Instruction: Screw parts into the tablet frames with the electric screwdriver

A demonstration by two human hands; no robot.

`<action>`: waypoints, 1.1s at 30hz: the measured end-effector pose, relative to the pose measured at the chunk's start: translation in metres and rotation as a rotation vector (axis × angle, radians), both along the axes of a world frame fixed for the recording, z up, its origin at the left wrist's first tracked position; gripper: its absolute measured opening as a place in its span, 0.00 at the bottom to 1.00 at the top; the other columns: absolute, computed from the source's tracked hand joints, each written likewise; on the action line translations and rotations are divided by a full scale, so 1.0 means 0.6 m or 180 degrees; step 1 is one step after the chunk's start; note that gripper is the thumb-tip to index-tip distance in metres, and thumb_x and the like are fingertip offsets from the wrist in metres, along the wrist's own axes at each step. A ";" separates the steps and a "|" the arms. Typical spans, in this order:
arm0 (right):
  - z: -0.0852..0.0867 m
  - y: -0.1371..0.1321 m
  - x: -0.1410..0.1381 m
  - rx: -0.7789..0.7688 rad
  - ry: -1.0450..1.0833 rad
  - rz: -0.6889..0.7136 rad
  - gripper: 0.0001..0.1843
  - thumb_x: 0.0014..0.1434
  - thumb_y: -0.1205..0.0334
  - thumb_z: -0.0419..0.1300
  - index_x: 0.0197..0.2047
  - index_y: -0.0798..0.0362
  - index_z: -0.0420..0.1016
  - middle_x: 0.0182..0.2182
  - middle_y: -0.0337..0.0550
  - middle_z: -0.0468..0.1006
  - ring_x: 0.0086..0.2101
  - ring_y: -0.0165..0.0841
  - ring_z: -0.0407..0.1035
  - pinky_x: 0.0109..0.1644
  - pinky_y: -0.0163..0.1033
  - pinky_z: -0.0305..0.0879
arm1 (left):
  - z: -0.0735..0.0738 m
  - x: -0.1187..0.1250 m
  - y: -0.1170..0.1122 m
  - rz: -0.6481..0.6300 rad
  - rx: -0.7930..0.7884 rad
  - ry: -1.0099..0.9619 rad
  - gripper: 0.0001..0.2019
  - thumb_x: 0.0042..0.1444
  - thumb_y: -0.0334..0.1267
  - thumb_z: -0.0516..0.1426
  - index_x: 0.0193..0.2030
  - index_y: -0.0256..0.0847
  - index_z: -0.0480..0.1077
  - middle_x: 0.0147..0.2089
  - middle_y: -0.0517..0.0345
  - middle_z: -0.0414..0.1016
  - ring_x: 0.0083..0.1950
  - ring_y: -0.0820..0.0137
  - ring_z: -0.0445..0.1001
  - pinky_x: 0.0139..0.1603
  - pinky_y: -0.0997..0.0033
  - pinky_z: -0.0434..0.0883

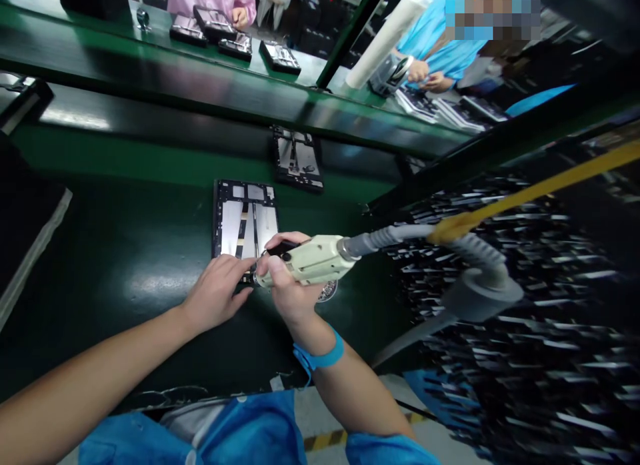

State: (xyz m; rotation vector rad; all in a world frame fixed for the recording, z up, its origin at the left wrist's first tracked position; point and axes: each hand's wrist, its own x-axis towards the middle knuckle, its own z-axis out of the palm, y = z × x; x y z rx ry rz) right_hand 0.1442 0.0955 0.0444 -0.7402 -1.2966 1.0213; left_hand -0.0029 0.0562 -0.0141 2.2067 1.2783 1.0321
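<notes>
An opened tablet [231, 225] with silver battery plates and a black frame lies on the green bench in front of me. Its lower end is partly hidden by my hands. My left hand [219, 288] is at the tablet's lower left corner, fingers over the edge and thumb below it. A pale green electric screwdriver [320, 260] is wrapped in my right hand [290, 292], lying nearly sideways, its tip end close to my left fingertips at the tablet's lower edge. The exact contact of the tip is hidden. Just behind my right hand sits a small round dish of screws [329, 290].
Another opened tablet [298, 157] lies farther back. The screwdriver's grey cable [395, 235] runs right to a yellow strap [540, 185]. Many dark strips [500, 318] fill the right side. A dark, pale-edged object [30, 232] is at left. Two co-workers handle things across a raised shelf [200, 75].
</notes>
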 end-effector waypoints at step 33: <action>0.031 0.038 0.099 -0.0015 -0.0075 -0.0417 0.12 0.59 0.60 0.66 0.45 0.50 0.72 0.31 0.36 0.77 0.21 0.27 0.70 0.25 0.34 0.71 | 0.006 -0.107 0.090 0.1075 0.0247 0.1718 0.10 0.68 0.44 0.59 0.50 0.43 0.77 0.50 0.49 0.75 0.53 0.57 0.70 0.53 0.58 0.70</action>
